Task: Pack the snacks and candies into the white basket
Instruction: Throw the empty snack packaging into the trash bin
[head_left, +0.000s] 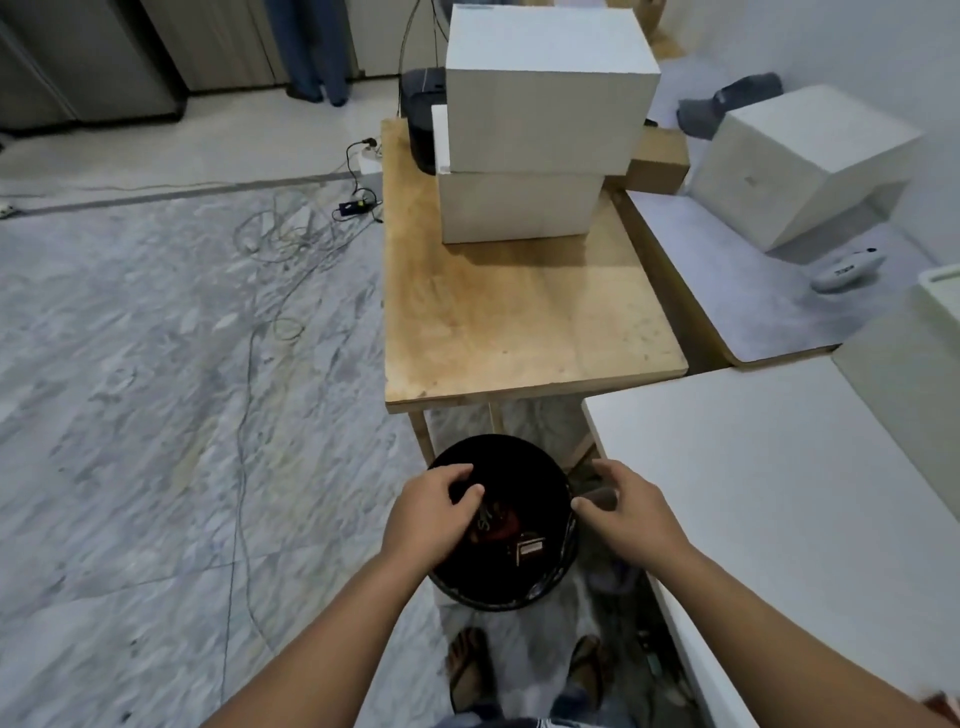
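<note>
Both hands reach over a round black bin that stands on the marble floor. Fingers of the left hand (434, 512) curl over the bin's (493, 597) near-left rim, the thumb pointing inward above the dark opening; whether they actually clamp the rim or only rest on it cannot be told. Fingers of the right hand (631, 512) are bent at the bin's right rim, with something dark and blurred under the fingertips, and the view does not show whether they pinch it. Inside the bin lie a red wrapper (501, 522) and a small pale packet (530, 551), both dim. Just beyond the bin stands a bare plywood table (519, 322); at its far edge two white boxes (540, 130) are stacked, the upper one overhanging the lower, with a black object behind them at the far-left corner. A white table (779, 493) runs along the right, touching the plywood table's near-right corner. At the right edge of the view, only the corner of a white container (943, 288) shows on it; it may be the basket, well apart from both hands. Tangled cables (280, 244) lie on the floor to the left. Two feet in sandals show below the bin.
</note>
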